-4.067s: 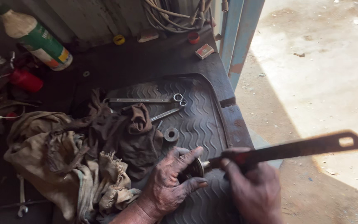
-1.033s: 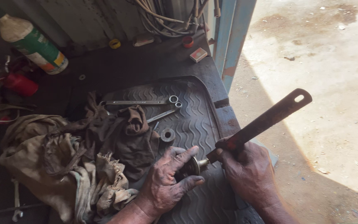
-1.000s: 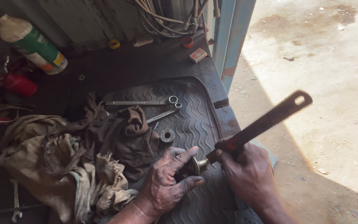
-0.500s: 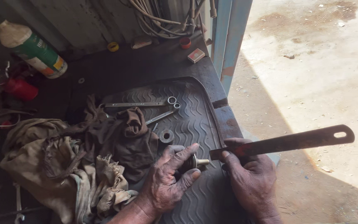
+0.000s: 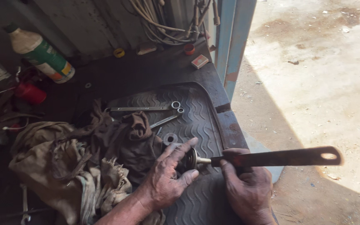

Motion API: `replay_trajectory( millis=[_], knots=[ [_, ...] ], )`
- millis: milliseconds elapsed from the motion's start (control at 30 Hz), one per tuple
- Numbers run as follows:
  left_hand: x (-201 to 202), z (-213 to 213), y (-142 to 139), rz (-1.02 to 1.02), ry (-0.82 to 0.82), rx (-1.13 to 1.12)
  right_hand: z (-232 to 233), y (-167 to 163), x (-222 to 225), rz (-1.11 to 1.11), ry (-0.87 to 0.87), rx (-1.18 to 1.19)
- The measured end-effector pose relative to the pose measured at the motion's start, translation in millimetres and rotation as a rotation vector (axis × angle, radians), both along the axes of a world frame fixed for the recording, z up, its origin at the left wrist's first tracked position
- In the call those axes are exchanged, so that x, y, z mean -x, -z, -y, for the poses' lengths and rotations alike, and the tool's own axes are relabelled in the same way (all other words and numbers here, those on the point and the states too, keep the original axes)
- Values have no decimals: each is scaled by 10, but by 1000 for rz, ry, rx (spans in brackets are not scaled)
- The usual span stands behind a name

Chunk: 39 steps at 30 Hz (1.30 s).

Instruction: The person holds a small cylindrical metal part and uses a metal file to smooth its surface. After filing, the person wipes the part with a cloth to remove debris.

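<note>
Wrench swing: I see the long flat wrench (image 5: pixel 278 158) lying near level now, its holed end pointing right over the sunlit ground; a second ago it was angled up toward the far right, and half a second ago it was already close to this level. I judge this as one stroke of a turn brought down and round.

Right hand: my right hand (image 5: pixel 246 187) is closed around the wrench's near end, fingers wrapped over the top, close to the fitting.

Left hand: my left hand (image 5: pixel 169 175) is half open, palm and thumb cupped round the round metal part (image 5: pixel 189 158), fingertips spread rather than clenched. It has barely moved across these moments, so I take it as the steadying side.

Part location: the round part sits between the two hands, over the near edge of the ribbed rubber mat (image 5: pixel 196 121), with a short shaft running right into the wrench.

Meaning: with the handle swept down while the part stayed put, I judge the fastener is being worked round.

Nearby: two slim spanners (image 5: pixel 146 109) and a washer (image 5: pixel 170 138) lie on the mat farther off; dirty rags (image 5: pixel 76 166) are heaped at left; a green-labelled bottle (image 5: pixel 40 52) lies far left.
</note>
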State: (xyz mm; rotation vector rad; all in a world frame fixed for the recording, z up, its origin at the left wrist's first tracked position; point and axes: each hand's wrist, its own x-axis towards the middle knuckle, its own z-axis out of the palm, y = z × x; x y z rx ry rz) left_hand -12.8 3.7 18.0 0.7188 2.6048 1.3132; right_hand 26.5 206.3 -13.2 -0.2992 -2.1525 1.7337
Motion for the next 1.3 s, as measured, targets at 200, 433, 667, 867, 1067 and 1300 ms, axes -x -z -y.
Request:
replay_trajectory(
  millis=[200, 433, 667, 867, 1067, 1300],
  knots=[
    [-136, -48, 100, -62, -43, -37, -22, 47, 1, 42, 60, 222],
    [-176, 14, 128, -176, -2, -56, -93, -53, 23, 192, 16, -10],
    [-170, 1, 147, -84, 2, -80, -131, -252, 91, 318, -51, 7],
    [-157, -9, 163, -78, 28, -150, -173, -391, 148, 353, -186, -95],
    [-156, -42, 173, -48, 10, -117, -194, -447, 134, 326, -239, -29],
    [-167, -22, 178, -72, 21, -134, -178, -497, 172, 360, -278, -46]
  ],
)
